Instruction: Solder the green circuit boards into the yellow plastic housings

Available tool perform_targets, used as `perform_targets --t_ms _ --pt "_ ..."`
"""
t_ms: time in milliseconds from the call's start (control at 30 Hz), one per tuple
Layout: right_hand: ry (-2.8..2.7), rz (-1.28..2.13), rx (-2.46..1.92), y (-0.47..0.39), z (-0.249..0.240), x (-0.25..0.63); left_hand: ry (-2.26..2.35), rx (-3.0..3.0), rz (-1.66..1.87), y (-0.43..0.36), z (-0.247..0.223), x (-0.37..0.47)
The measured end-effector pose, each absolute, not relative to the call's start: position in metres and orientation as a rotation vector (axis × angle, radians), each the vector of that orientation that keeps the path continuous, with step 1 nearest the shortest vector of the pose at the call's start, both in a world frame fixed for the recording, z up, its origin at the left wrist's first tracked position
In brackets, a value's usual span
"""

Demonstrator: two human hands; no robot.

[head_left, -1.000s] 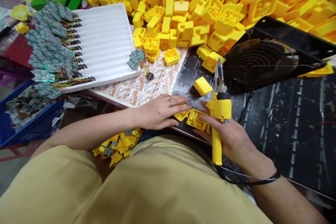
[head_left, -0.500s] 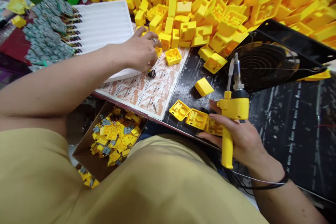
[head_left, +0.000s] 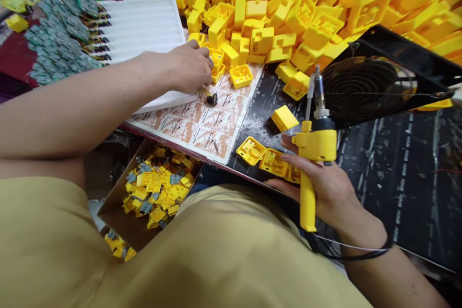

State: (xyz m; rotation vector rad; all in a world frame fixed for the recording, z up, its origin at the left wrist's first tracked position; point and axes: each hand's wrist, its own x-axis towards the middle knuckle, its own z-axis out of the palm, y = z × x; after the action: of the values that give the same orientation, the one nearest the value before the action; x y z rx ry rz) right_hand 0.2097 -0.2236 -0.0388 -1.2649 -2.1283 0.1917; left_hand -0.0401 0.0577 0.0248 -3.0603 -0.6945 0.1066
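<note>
From the head camera, the left hand (head_left: 189,68) has closed since half a second ago, fingers pinched on something hidden at the white ribbed foam tray's (head_left: 144,29) corner. The right hand (head_left: 325,187) still grips the yellow pistol-shaped soldering gun (head_left: 313,147), tip up, beside three open yellow plastic shells (head_left: 270,158) at the table (head_left: 415,178) edge. The heap of yellow plastic housings (head_left: 288,5) crowds behind; a black fan grille (head_left: 361,86) stands right.

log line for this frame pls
left hand: closed over small wired part by white foam tray | right hand: grips yellow soldering gun, tip up | yellow plastic housings: beside right fingers

Assembly workshop — yellow housings (head_left: 306,5) (heaped), circuit boards (head_left: 57,38)
</note>
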Motion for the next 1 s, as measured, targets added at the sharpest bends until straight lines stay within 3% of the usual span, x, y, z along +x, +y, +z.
perform_targets --t_ms 100,133,300,500,600,700,800,867,1000 --pt "-2.162 0.181 -1.268 -0.221 -0.035 0.204 -0.691 -2.705 0.626 0.042 0.048 -0.030" --pt "-2.176 0.175 -1.276 -0.220 -0.033 0.202 -0.712 -2.692 0.607 0.039 0.059 -0.031" --pt "-2.193 0.075 -1.258 -0.208 -0.029 0.186 -1.181 -2.860 0.192 0.035 0.092 -0.042" --pt "-2.232 0.046 -1.244 -0.191 -0.033 0.160 -1.883 -3.348 -0.789 0.028 0.078 -0.029" --pt "-2.218 0.034 -1.269 -0.188 -0.033 0.160 -1.928 -3.502 -0.849 0.015 0.064 -0.018" --pt "-2.227 0.046 -1.241 -0.191 -0.031 0.169 -1.823 -3.700 -0.617 -0.010 0.045 -0.014" --pt "-2.083 -0.031 -1.291 -0.205 -0.022 0.183 -1.556 -3.890 -0.008 -0.041 0.024 -0.017" --pt "-1.904 -0.104 -1.411 -0.221 -0.014 0.193 -1.357 -3.881 0.219 -0.056 0.014 -0.019" --pt "-1.893 0.001 -1.455 -0.254 0.004 0.213 -1.203 -3.758 0.084 -0.066 0.005 -0.018"
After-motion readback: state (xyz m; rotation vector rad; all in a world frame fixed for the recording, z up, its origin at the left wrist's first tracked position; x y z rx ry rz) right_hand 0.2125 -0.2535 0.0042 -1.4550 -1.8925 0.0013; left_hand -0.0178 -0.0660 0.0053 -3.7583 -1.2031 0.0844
